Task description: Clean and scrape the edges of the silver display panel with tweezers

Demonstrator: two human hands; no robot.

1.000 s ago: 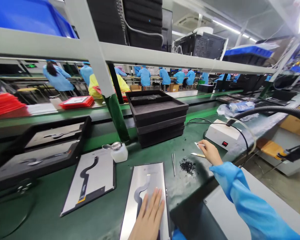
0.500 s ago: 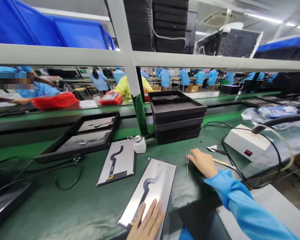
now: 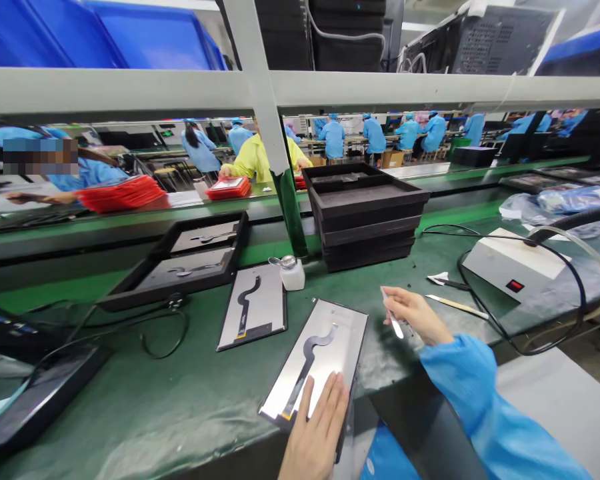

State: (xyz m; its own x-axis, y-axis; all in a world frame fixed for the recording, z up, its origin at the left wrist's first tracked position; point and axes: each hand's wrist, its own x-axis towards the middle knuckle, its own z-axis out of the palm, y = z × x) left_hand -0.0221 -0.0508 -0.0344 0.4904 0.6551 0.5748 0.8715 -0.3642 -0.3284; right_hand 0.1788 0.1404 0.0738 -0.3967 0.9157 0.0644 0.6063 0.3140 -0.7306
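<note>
My left hand [image 3: 315, 427] lies flat on the lower right part of an LCD screen panel [image 3: 337, 347], its fingers extended. The panel has a silver back, with a dark, curved flex cable [image 3: 307, 360] running along it. Just right of the panel, my right hand [image 3: 417, 313] pinches metal tweezers [image 3: 394, 323] slightly above the bench; their shiny broad end points down toward me. A second LCD screen panel [image 3: 267, 300] with a similar cable rests to the left. A white dispenser bottle [image 3: 293, 275] with a metal top stands at its upper right corner.
Behind are a stack of black trays [image 3: 370, 227] and a black tray [image 3: 180, 257] holding panels. On the right are a yellowish-handled blade tool [image 3: 457, 306], a white box [image 3: 513, 267] with a red switch, and cables. Co-workers sit beyond the shelf post [image 3: 267, 93].
My right hand has lifted the tweezers from the bench and turned them. My left hand stays on the panel. The whole view has shifted slightly.
</note>
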